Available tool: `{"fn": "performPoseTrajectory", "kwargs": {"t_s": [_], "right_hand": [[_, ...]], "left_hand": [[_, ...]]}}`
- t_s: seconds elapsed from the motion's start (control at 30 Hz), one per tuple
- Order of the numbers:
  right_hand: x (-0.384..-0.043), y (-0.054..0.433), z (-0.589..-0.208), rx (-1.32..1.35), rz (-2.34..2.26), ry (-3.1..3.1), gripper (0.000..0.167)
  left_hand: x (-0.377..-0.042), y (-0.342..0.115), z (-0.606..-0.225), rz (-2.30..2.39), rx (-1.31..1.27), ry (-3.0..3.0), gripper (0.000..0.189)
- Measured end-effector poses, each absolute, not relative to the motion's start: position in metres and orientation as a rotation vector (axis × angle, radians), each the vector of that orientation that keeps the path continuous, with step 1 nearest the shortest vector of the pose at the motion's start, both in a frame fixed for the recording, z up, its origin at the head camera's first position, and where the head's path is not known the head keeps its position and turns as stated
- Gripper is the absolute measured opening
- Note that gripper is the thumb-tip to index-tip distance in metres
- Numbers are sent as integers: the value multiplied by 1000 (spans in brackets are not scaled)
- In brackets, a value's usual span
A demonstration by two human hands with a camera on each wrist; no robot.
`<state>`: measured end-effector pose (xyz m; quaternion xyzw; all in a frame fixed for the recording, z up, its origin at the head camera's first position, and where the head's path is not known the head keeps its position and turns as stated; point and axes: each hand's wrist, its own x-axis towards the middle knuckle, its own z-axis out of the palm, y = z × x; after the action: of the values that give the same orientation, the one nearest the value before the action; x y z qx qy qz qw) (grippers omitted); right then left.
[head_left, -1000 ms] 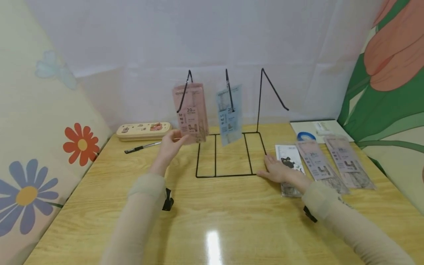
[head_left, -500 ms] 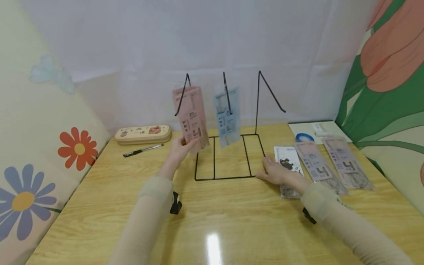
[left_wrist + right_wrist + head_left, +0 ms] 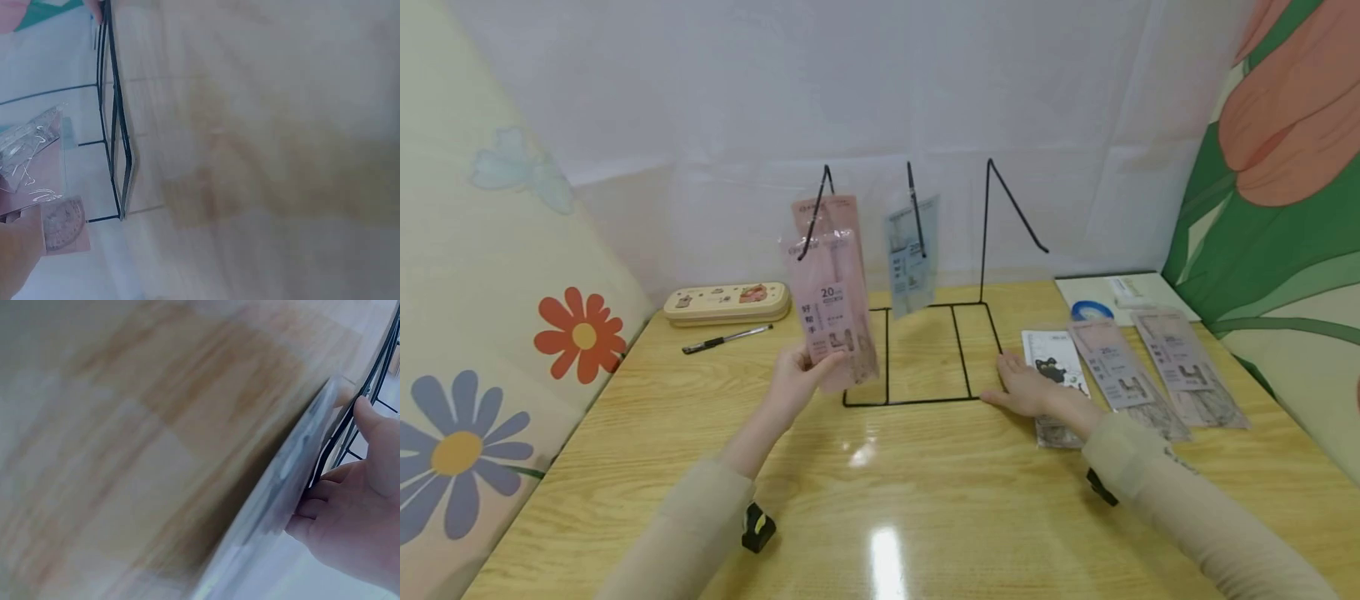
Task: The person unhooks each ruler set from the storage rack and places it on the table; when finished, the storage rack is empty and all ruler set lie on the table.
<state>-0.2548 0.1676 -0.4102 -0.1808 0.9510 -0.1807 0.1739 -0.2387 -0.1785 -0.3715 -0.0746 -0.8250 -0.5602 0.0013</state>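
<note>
My left hand (image 3: 793, 383) pinches the lower end of a pink ruler-set packet (image 3: 827, 308), with the thumb across its front. In the head view the packet's top overlaps the tip of the left hook, and another pink packet (image 3: 826, 212) hangs behind it. A protractor (image 3: 64, 224) shows through the plastic in the left wrist view. The black wire rack (image 3: 917, 402) stands on the table. My right hand (image 3: 1030, 387) rests with extended fingers at the front right corner of its base, beside a white packet with a black cat (image 3: 1051, 354).
A blue packet (image 3: 912, 258) hangs on the middle hook. Two pink packets (image 3: 1108, 354) lie at the right, near a blue tape roll (image 3: 1092, 311) and a white board (image 3: 1157, 292). At the back left are a cream pencil case (image 3: 726, 304) and a pen (image 3: 727, 338).
My left hand has gripped the front pink packet and drawn it forward and down, apart from the pink one behind. The right hand has stayed at the rack's corner.
</note>
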Motion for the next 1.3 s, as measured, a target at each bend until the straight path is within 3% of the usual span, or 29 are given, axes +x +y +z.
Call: {"fn": "performPoseTrajectory", "kwargs": {"t_s": [0.47,0.63,1.03,1.3], "right_hand": [[-254,166,-409,-521,-502,2692,79],[-254,166,-408,-516,-493,2699,79],[-254,167,-410,-500,-497,2703,79],[-254,167,-410,-511,-504,2697,79]], "left_hand": [[-175,-198,-377,-1711,-422,-2499,23],[-163,-213,-375,-1714,-329,-2469,26],[-187,-254,-366,-1571,108,-2782,55],[-211,-252,-378,-1508,323,-2945,50]]}}
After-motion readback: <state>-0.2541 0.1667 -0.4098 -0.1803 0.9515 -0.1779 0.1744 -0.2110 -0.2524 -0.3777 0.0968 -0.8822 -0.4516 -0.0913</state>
